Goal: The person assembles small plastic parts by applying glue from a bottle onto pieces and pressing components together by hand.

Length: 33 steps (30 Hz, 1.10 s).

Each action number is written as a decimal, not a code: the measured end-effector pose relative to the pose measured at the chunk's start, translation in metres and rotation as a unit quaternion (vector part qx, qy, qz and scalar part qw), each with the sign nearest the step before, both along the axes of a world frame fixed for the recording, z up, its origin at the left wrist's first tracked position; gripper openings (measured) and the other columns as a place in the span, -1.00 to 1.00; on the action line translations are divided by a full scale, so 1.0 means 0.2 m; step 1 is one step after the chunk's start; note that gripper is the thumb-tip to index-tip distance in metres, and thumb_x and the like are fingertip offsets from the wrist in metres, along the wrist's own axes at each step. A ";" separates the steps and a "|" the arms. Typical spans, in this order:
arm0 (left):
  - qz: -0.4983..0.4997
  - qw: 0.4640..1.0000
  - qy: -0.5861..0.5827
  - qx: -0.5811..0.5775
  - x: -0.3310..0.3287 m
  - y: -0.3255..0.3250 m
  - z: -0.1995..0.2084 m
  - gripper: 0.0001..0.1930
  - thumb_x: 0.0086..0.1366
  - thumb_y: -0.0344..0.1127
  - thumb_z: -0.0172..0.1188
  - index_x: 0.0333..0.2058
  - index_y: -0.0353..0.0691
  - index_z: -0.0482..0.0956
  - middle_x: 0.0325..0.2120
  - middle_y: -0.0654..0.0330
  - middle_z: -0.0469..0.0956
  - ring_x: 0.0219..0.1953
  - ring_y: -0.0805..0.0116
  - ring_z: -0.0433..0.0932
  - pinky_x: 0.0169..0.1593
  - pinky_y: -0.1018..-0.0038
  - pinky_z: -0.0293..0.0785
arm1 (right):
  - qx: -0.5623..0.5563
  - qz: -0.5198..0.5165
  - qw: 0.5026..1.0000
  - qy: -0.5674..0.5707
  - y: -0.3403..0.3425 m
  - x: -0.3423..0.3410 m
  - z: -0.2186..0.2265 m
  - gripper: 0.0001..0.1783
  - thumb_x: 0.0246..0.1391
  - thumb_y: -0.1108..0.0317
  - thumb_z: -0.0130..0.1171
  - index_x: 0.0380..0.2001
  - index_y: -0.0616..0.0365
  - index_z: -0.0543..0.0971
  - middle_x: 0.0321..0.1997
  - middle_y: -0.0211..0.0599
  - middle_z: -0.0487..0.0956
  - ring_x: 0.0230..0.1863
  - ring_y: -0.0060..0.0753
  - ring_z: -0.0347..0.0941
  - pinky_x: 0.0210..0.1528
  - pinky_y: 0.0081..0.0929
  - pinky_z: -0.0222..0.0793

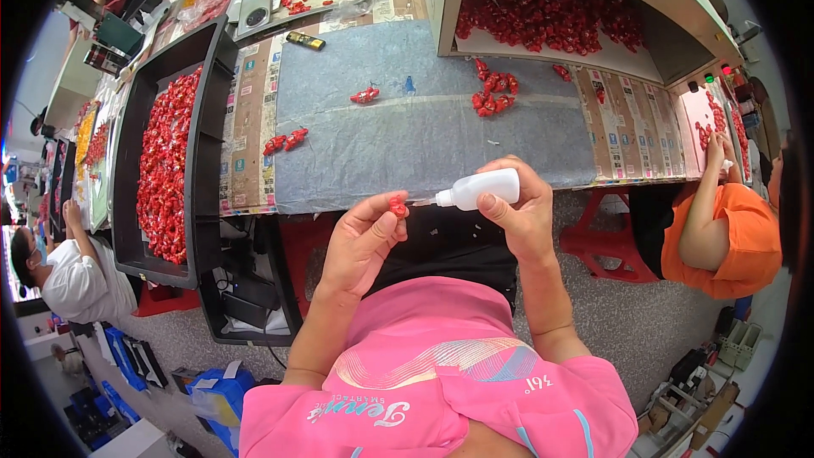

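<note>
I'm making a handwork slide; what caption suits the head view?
Left hand pinches a small red piece while the right hand points a white bottle toward it.

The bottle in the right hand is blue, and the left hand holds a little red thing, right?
Not the colour: in the head view the bottle in the right hand is white. The left hand does hold a little red thing.
</note>
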State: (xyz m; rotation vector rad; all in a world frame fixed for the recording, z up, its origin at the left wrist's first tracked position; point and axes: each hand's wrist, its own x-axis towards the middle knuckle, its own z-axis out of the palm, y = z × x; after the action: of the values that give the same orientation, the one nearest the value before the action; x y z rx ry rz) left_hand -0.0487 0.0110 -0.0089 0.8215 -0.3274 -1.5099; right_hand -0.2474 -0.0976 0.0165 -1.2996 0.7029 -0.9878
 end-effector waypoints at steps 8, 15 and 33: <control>-0.004 1.000 -0.006 0.008 0.01 0.00 0.02 -0.70 0.26 -0.44 0.12 -0.03 -0.34 0.46 -0.29 0.23 0.54 -0.33 0.52 0.49 -0.18 0.58 0.45 | 0.001 -0.003 1.000 0.003 0.00 0.01 0.00 -0.67 -0.08 0.31 0.36 -0.28 0.26 0.53 -0.30 -0.40 0.50 -0.29 -0.62 0.44 -0.29 -0.67 0.37; -0.007 1.000 -0.005 0.009 0.01 0.00 0.01 -0.71 0.26 -0.44 0.12 -0.04 -0.34 0.47 -0.30 0.26 0.55 -0.34 0.53 0.48 -0.19 0.59 0.45 | 0.012 -0.005 1.000 0.004 0.00 0.02 -0.01 -0.67 -0.08 0.31 0.36 -0.29 0.26 0.53 -0.31 -0.40 0.50 -0.28 -0.61 0.45 -0.28 -0.65 0.38; -0.008 1.000 0.005 0.007 0.02 0.00 -0.01 -0.70 0.26 -0.45 0.11 -0.03 -0.38 0.45 -0.28 0.19 0.54 -0.34 0.50 0.51 -0.21 0.57 0.48 | -0.003 -0.010 1.000 0.017 0.01 0.00 -0.03 -0.69 -0.07 0.32 0.36 -0.30 0.27 0.53 -0.30 -0.39 0.48 -0.33 -0.63 0.42 -0.35 -0.69 0.34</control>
State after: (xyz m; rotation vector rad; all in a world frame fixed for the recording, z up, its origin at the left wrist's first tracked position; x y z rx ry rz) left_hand -0.0455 0.0116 -0.0115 0.8233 -0.3181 -1.5324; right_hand -0.2471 -0.0949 0.0101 -1.3199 0.7407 -0.9860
